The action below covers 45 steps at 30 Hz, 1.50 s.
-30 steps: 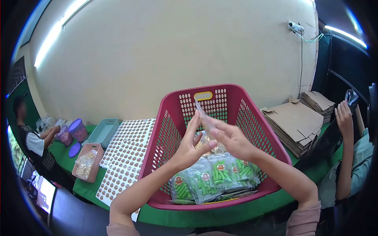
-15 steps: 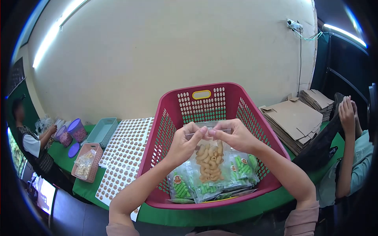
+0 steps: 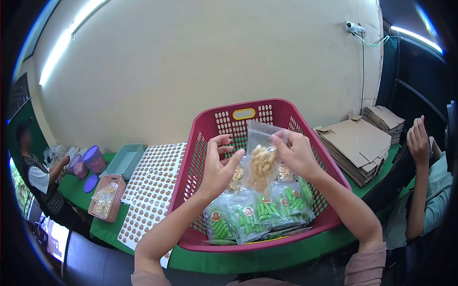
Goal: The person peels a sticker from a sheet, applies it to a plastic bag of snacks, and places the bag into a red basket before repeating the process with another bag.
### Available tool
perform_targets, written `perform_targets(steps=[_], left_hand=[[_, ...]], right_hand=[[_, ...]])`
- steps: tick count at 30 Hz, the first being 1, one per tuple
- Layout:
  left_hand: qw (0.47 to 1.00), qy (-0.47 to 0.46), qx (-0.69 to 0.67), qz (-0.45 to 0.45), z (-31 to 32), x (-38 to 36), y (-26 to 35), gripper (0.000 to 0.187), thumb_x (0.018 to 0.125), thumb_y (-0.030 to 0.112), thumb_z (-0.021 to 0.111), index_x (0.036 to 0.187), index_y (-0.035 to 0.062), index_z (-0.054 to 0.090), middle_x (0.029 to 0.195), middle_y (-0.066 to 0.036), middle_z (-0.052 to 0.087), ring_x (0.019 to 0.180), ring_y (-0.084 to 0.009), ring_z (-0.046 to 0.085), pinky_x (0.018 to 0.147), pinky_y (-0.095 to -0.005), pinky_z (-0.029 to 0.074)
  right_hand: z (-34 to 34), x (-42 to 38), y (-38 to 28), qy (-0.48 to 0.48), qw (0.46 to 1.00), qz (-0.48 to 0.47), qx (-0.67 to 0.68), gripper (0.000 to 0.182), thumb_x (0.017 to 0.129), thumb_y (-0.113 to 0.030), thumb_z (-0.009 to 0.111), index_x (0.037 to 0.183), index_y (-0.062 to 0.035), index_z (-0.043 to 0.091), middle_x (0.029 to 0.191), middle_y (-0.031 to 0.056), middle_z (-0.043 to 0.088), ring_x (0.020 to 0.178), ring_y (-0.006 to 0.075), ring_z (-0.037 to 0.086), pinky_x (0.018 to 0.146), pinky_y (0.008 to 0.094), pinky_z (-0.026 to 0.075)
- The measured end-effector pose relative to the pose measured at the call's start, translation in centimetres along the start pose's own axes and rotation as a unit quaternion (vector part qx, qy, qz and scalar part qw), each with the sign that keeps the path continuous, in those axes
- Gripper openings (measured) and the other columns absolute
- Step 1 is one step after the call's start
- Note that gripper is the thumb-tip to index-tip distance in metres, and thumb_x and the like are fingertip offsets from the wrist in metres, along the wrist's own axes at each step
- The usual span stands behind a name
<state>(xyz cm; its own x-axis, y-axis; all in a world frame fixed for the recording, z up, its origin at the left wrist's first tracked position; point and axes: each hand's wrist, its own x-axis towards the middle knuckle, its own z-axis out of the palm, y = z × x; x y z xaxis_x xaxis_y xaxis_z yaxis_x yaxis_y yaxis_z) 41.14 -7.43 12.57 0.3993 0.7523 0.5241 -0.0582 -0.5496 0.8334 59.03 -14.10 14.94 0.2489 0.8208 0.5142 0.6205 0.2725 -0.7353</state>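
Note:
My right hand [image 3: 296, 153] pinches the upper right edge of a clear zip bag [image 3: 262, 164] of pale yellow, macaroni-shaped snacks. The bag hangs tilted above a large maroon laundry basket [image 3: 281, 109]. Just left of the bag is my left hand [image 3: 219, 167], open with fingers apart and holding nothing. Several packets of green twisted snacks [image 3: 248, 221] with round stickers stand in rows at the near side of the basket. Behind them, partly hidden by my hands and the bag, are packets of pale snacks [image 3: 285, 174].
Left of the basket lie sticker sheets [image 3: 155, 190], a pink basket [image 3: 119, 198] with a snack bag, a mint tray [image 3: 136, 162] and purple-lidded tubs [image 3: 95, 162]. Flattened cardboard boxes [image 3: 355, 143] are stacked at right. One person [image 3: 45, 181] stands at left, another [image 3: 420, 205] at right.
My left hand has let go of the bag's top and moved left, its fingers spreading. The bag has tilted and risen in my right hand, uncovering more green packets.

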Motion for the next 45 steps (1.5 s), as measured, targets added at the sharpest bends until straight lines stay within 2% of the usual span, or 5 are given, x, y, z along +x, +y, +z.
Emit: perform_targets(steps=[5, 12, 19, 25, 45], left_hand=[[0.962, -0.230, 0.142, 0.026, 0.6, -0.8, -0.4, 0.091, 0.065, 0.043, 0.069, 0.128, -0.0036, 0.022, 0.114, -0.022, 0.034, 0.108, -0.0291, 0.039, 0.088, -0.0393, 0.037], [0.984, -0.145, 0.090, 0.054, 0.7, -0.5, -1.3, 0.082, 0.067, 0.032, 0.070, 0.125, -0.0030, 0.024, 0.113, -0.018, 0.039, 0.101, -0.0234, 0.046, 0.084, -0.0329, 0.041], [0.982, -0.122, -0.140, -0.041, 0.5, -0.4, 0.2, 0.053, 0.078, 0.010, 0.059, 0.119, -0.0004, 0.027, 0.105, -0.008, 0.049, 0.097, -0.0161, 0.051, 0.083, -0.0283, 0.043], [0.968, -0.140, -0.183, -0.101, -0.2, -0.2, 0.9, 0.051, 0.077, 0.017, 0.062, 0.117, 0.0030, 0.033, 0.106, -0.008, 0.050, 0.095, -0.0148, 0.053, 0.071, -0.0282, 0.050], [0.982, -0.065, -0.113, -0.134, -0.7, 7.8, -1.0, 0.039, 0.081, 0.018, 0.057, 0.109, -0.0006, 0.037, 0.103, -0.011, 0.051, 0.094, -0.0148, 0.053, 0.077, -0.0290, 0.046]], right_hand=[[0.1, 0.0, 0.5, 0.002, 0.993, 0.066, 0.093, 0.024, 0.085, -0.018, 0.048, 0.087, 0.0050, 0.052, 0.072, 0.0130, 0.058, 0.063, 0.0146, 0.057, 0.056, 0.0283, 0.048], [0.8, -1.1, -1.8, -0.172, 0.920, 0.093, 0.340, 0.037, 0.085, -0.023, 0.050, 0.108, 0.0043, 0.043, 0.104, 0.0122, 0.050, 0.102, 0.0186, 0.048, 0.087, 0.0317, 0.040], [0.3, -0.9, -1.1, -0.047, 0.998, -0.007, 0.035, 0.047, 0.077, -0.025, 0.061, 0.109, 0.0030, 0.042, 0.112, 0.0171, 0.042, 0.098, 0.0220, 0.048, 0.078, 0.0324, 0.044], [1.1, -0.4, -0.2, -0.215, 0.951, 0.049, 0.218, 0.052, 0.077, -0.030, 0.062, 0.108, 0.0055, 0.039, 0.098, 0.0136, 0.051, 0.089, 0.0173, 0.053, 0.075, 0.0296, 0.044], [1.8, 7.7, 1.8, -0.199, 0.958, 0.065, 0.196, 0.037, 0.081, -0.018, 0.057, 0.105, 0.0032, 0.038, 0.089, 0.0103, 0.055, 0.077, 0.0122, 0.055, 0.060, 0.0243, 0.047]])
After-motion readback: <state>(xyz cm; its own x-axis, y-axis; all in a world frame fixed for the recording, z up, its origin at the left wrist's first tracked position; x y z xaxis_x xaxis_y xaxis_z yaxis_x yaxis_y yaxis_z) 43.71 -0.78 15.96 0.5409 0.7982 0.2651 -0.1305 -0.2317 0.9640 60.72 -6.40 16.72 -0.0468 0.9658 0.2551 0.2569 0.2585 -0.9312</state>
